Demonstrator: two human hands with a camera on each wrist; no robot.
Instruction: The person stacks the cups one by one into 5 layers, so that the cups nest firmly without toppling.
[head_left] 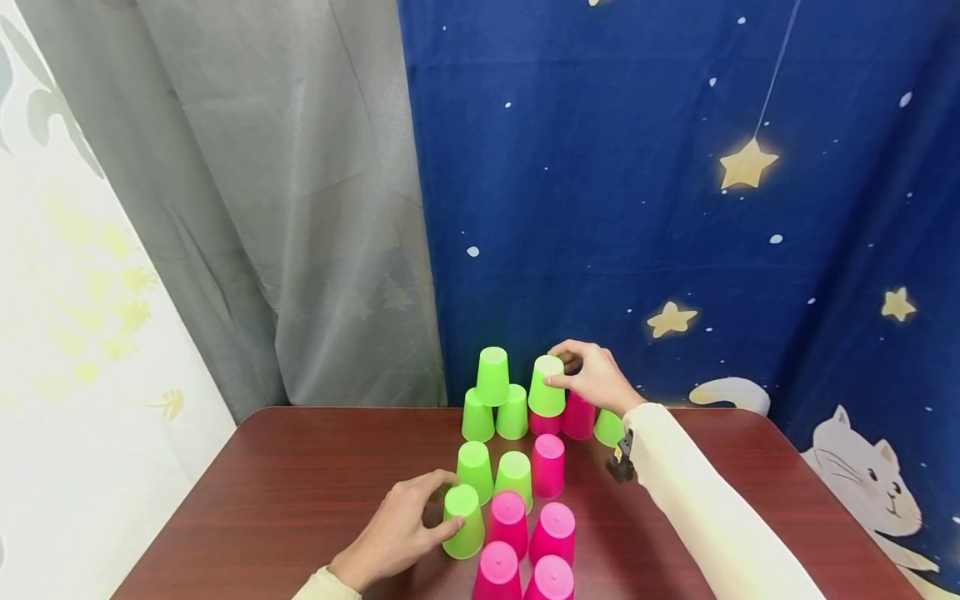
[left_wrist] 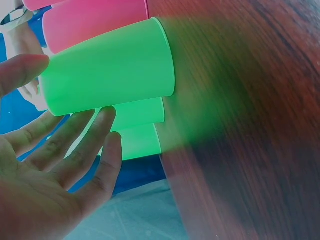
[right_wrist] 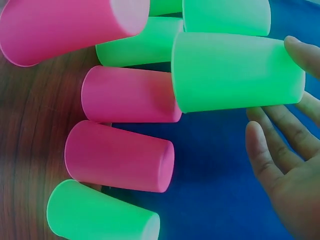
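Note:
Near the back edge my right hand (head_left: 598,377) holds an upside-down green cup (head_left: 547,386) between thumb and fingers. Its rim is right at the top of a pink cup (right_wrist: 131,95) in the back row. Beside it, another green cup (head_left: 492,377) rests upside down across two green cups (head_left: 477,415). Closer to me, my left hand (head_left: 400,527) has its thumb and fingers around a green cup (head_left: 463,522) standing mouth down at the left end of a row. The left wrist view shows the thumb and fingertips at the closed end of that green cup (left_wrist: 107,67).
Pink cups (head_left: 507,523) stand just right of the left hand, with more in front. Between front and back rows are two green cups (head_left: 475,471) and a pink one (head_left: 548,465). Another green cup (head_left: 608,427) ends the back row. Curtains (head_left: 540,208) hang behind the wooden table (head_left: 315,467).

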